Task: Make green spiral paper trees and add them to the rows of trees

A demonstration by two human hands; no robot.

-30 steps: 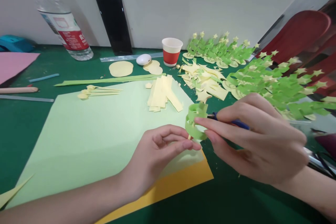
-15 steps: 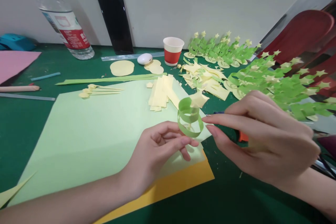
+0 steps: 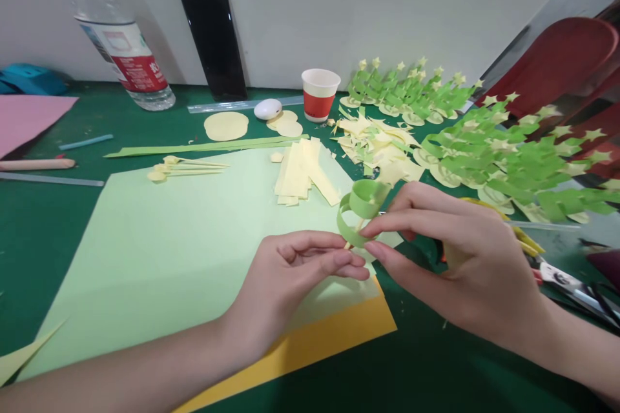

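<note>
A small paper tree (image 3: 359, 210), made of curled green loops on a thin stick, is held over the right edge of a light green sheet (image 3: 184, 239). My left hand (image 3: 295, 277) pinches the bottom of its stick between thumb and fingers. My right hand (image 3: 455, 258) comes in from the right, with thumb and forefinger pressed on the lowest green loop. A pale yellow star sits at the top of the tree, partly hidden behind the loops.
Finished green trees with yellow stars (image 3: 504, 155) crowd the right and back. Yellow scraps (image 3: 382, 142), cut yellow strips (image 3: 303, 174), a red paper cup (image 3: 318, 94), a water bottle (image 3: 121, 39), a black phone (image 3: 213, 42) and scissors (image 3: 566, 281) lie on the green mat. An orange sheet (image 3: 320, 342) lies under the green one.
A second ago my right hand held a blue-handled tool beside the tree; it now holds none and pinches the lowest loop. The tree was lifted and turned, then came back down.
</note>
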